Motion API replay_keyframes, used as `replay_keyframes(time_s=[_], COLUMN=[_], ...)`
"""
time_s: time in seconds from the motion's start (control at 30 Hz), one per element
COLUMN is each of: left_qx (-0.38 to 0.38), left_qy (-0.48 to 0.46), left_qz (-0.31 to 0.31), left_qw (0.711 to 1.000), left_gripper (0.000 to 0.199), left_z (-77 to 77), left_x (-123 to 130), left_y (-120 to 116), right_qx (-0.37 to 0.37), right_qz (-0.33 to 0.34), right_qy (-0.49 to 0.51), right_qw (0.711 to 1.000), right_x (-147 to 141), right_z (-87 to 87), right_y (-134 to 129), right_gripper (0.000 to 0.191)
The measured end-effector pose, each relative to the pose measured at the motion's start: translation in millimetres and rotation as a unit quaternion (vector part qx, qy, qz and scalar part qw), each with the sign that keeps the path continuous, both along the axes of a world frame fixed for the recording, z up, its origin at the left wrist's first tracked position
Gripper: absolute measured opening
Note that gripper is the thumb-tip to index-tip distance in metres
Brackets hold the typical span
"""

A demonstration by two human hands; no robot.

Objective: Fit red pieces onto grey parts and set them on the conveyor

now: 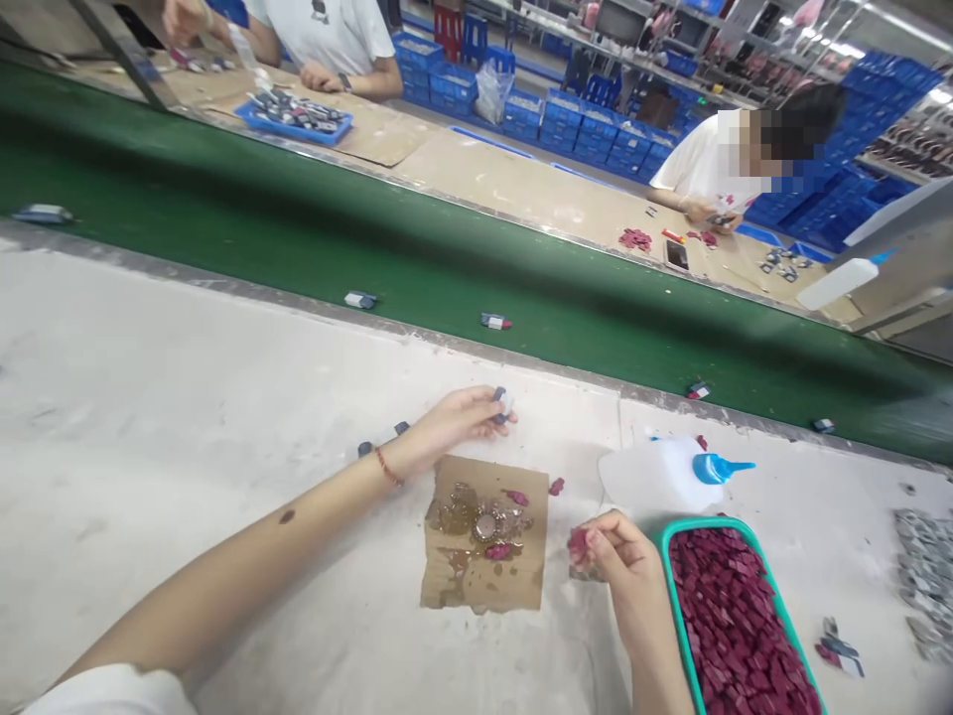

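My left hand (463,419) is closed on a small dark grey and white plastic part (502,404), above the pale worktop near the belt edge. Between the thumb and fingers of my right hand (623,549) is a small maroon piece (578,544). A square of brown cardboard (483,586) lies between my hands, with wet, glossy glue, a round metal cap (486,526) and a few maroon pieces on it. Beside my right hand stands a green-rimmed basket (774,596) full of maroon pieces. A white glue bottle (647,475) with a blue nozzle lies behind it.
A green conveyor belt (417,268) crosses ahead, carrying several small grey parts. Grey pieces (927,566) are heaped at the right. Across the belt, two people sit at a bench; a blue tray (298,119) of parts is there. Blue crates (581,119) stand behind.
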State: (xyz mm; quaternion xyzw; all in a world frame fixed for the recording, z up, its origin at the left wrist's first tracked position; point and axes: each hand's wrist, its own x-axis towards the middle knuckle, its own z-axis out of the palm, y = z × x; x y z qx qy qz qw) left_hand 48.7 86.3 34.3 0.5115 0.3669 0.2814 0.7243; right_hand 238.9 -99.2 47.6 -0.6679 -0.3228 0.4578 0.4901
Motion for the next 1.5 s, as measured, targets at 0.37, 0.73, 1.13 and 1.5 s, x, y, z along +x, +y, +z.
replay_keyframes(time_s=[0.37,0.73,1.13,1.5], left_qx=[0.035,-0.056,0.001,0.135], left_qy=[0.011,-0.039,-0.04,0.052], left_qz=[0.06,0.062,0.005,-0.084], left_qw=[0.998,0.996,0.999,0.986], left_gripper=[0.034,0.038,0.039,0.031], left_z=[-12.2,-20.0,-26.1,-29.9], left_x=[-46.1,-46.4,-48.8,-51.0], left_y=[-64.4,-74.8,-90.6,-96.7], right_qx=[0.08,0.112,0.026,0.034], right_qz=[0.25,0.306,0.17,0.114], right_qy=[-0.264,-0.346,-0.045,0.13], right_qw=[0.928,0.88,0.984,0.984], right_x=[-50.1,-57.7,-49.6,-47.8], right_z=[-21.7,-22.2,-30.6,-34.3], right_y=[32.1,37.8,37.7,32.7], right_gripper=[0.033,0.031,0.032,0.024])
